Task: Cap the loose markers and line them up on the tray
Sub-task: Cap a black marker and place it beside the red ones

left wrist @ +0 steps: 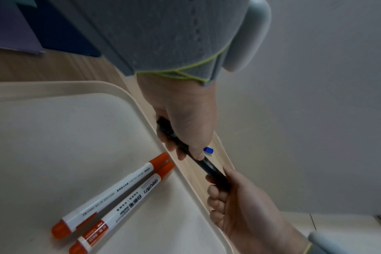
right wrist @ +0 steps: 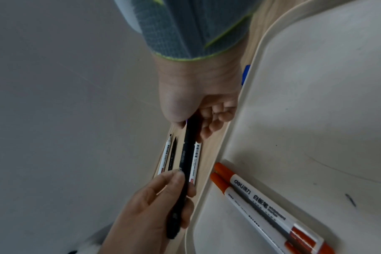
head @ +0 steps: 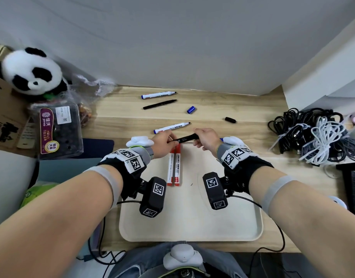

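Note:
Both hands hold one black marker (head: 184, 138) level above the far rim of the cream tray (head: 192, 221). My left hand (head: 168, 140) pinches its barrel end and my right hand (head: 199, 137) grips the other end, which the fingers hide. In the left wrist view the black marker (left wrist: 209, 165) runs from the left hand (left wrist: 185, 130) to the right hand (left wrist: 239, 197). Two capped red markers (head: 173, 167) lie side by side on the tray. Uncapped on the table lie a blue-ended marker (head: 171, 127), a black pen (head: 159, 104) and another blue marker (head: 158, 94). A blue cap (head: 191, 109) and a black cap (head: 230, 120) lie loose.
A plush panda (head: 30, 71) and a plastic fruit box (head: 58, 131) stand at the left. Coiled cables (head: 313, 135) are piled at the right. A wall closes the table's far side. Something small and blue (head: 221, 139) lies by my right wrist.

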Tool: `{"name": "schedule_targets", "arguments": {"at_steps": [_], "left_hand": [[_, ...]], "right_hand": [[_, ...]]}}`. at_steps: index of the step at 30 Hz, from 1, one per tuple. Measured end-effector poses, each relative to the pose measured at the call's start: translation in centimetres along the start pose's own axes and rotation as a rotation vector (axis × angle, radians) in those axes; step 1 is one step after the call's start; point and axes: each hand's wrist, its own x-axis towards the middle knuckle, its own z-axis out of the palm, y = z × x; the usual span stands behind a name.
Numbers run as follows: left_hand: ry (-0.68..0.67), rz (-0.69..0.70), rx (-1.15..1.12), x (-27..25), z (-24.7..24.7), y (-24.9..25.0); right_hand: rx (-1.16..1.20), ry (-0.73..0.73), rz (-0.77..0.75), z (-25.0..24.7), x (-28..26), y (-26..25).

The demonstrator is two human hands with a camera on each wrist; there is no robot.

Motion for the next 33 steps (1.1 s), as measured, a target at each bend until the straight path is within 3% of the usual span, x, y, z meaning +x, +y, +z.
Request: {"name": "schedule_targets", "arguments": {"at_steps": [5,9,15,22,25,29,33], "left_hand": [[-0.055,0.104,0.165,-1.2,0.1,1.3],[-0.181,0.064,-0.040,-1.9,-0.5,1.7],[-0.341,-0.084,-0.290,-2.3,-1.4,2.3],[-0.515,-0.232,-0.612,-2.7,-1.9,1.7],[-0.471,-0.205,-0.580,-3.0,-1.8,2.5],[-0.285,-0.110,-0.405,-2.8,-0.8,4.6],[-0.313,-0.171,-0.348,-2.4,0.3,4.4]], "right_hand": [[-0.243,0.036,0.054,0.0,-0.7,-0.1],[-0.202,0.002,0.054,0.4,-1.0,0.2],[0.061,0.094,-0.068,0.8,-1.4,-0.1],[0.056,0.025,-0.217,0.5,-2.2,-0.4],[0.163,-0.016,-0.194,0.0,-2.3,-0.4],[0.391,-0.112,-0.075,0.3,-2.6,0.0],[0.329,-0.149,0.077,0.5,-2.2,1.0]]}}
